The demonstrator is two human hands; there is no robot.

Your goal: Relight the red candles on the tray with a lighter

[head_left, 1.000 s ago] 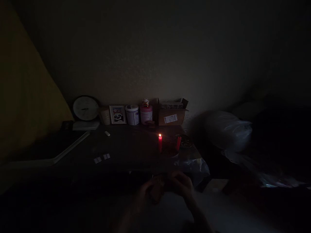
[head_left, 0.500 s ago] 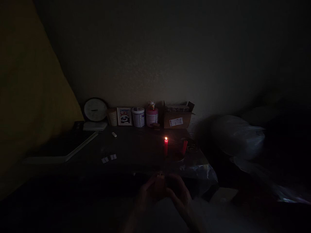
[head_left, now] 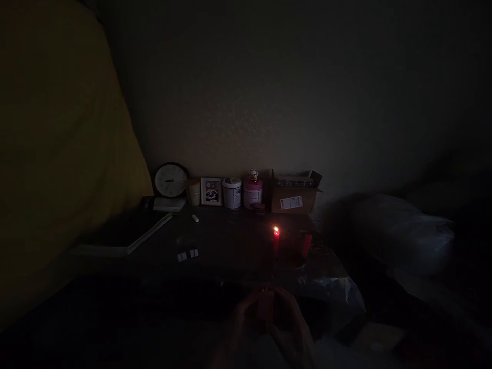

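Note:
In the dim head view, my left hand (head_left: 243,313) and my right hand (head_left: 294,318) come together low in front of the table edge. Between their fingers is a small reddish box-like thing (head_left: 265,306) with pale bits along its top; the dark hides its kind. Both hands are closed around it. Beyond them a lit red candle (head_left: 275,243) stands upright on the table. To its right is a second red candle (head_left: 306,247), unlit and slightly tilted.
Along the wall stand a round clock (head_left: 171,180), a panda picture frame (head_left: 211,192), a white tub (head_left: 232,193), a pink-lidded tub (head_left: 253,195) and an open cardboard box (head_left: 292,201). Small white packets (head_left: 188,254) lie on the dark tabletop (head_left: 230,241). A plastic bag (head_left: 403,233) bulges at right.
My view has swung left and up, so the table's things sit further right and lower. Both hands keep hold of the reddish box-like thing, their grip much the same.

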